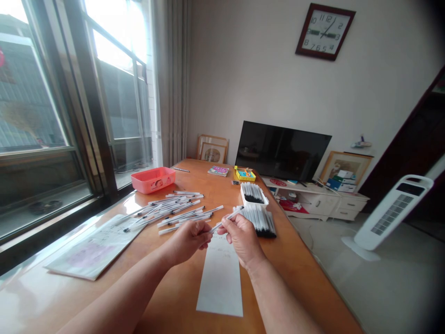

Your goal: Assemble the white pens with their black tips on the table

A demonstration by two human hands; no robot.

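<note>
Between my two hands a clear pen point(216, 227) with a dark tip slants up to the right. My right hand point(243, 239) pinches it with thumb and fingers, and my left hand point(187, 241) is closed at its lower end. Beneath them a long white paper strip point(220, 283) with faint writing lies on the wooden table. Many loose pens point(174, 211) with black ends are scattered beyond my left hand. Just past my right hand, a row of pens point(259, 220) lies side by side, next to a white container point(255, 203) filled with more pens.
A pink plastic box point(153, 181) stands at the back left, by the window. Left of me lies a large booklet point(97, 250). Farther back are a small book point(218, 171) and a yellow box point(244, 174). The table's right edge drops to the floor, where a white tower fan point(392, 213) stands.
</note>
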